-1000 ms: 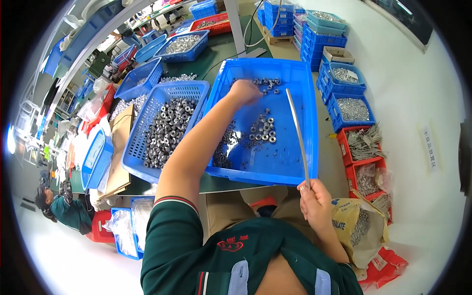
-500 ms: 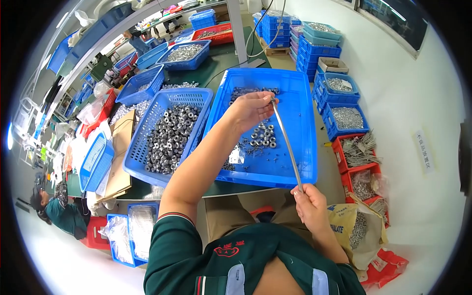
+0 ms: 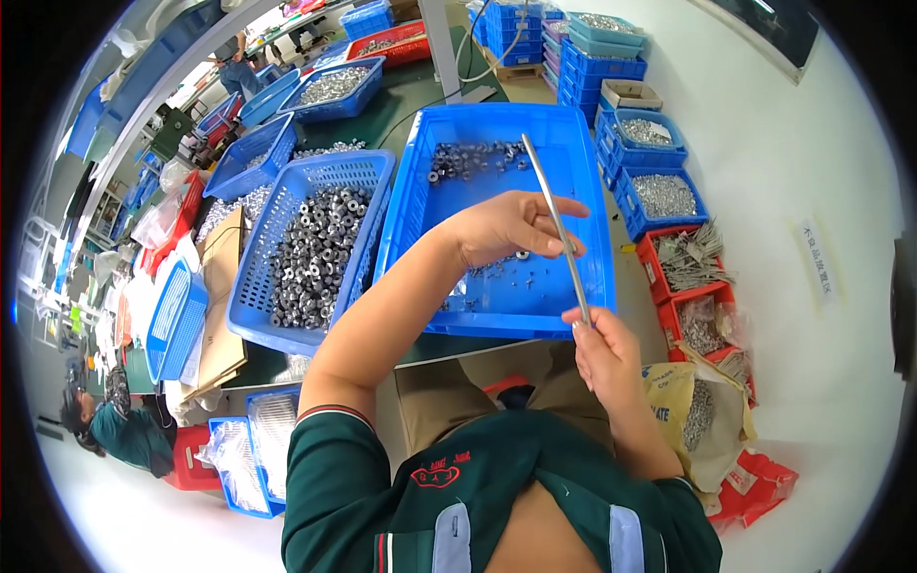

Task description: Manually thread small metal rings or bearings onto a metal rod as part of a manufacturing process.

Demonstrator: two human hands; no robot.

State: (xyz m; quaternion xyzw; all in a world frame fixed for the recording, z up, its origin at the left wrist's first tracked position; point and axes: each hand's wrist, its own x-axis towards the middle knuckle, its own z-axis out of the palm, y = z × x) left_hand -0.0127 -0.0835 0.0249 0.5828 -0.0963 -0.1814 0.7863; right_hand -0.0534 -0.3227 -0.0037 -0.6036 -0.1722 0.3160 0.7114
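Observation:
A thin straight metal rod (image 3: 543,177) slants over the large blue tray (image 3: 594,286). My right hand (image 3: 607,355) pinches its lower end between thumb and fingers, at the tray's near right edge. My left hand (image 3: 521,229) is at the rod's middle, fingers loosely spread, index finger stretched out past it; whether it touches the rod is unclear. Inside the tray, small ring-shaped metal parts (image 3: 468,160) lie in a group at the far side. Tiny dark bits (image 3: 516,277) are scattered nearer me, and my left hand hides some parts there.
Left of the tray stands a blue perforated basket (image 3: 250,310) full of ring-shaped parts. Cardboard sheets (image 3: 222,296) lean beside it. Blue bins (image 3: 659,196), red bins of rods (image 3: 683,258) and an open sack (image 3: 673,401) line the right wall. A seated person (image 3: 129,435) is far left.
My left hand has come down the rod from its upper end, its fingers loosening and spreading. My right hand still pinches the lower end. The rod's upper tip is now bare.

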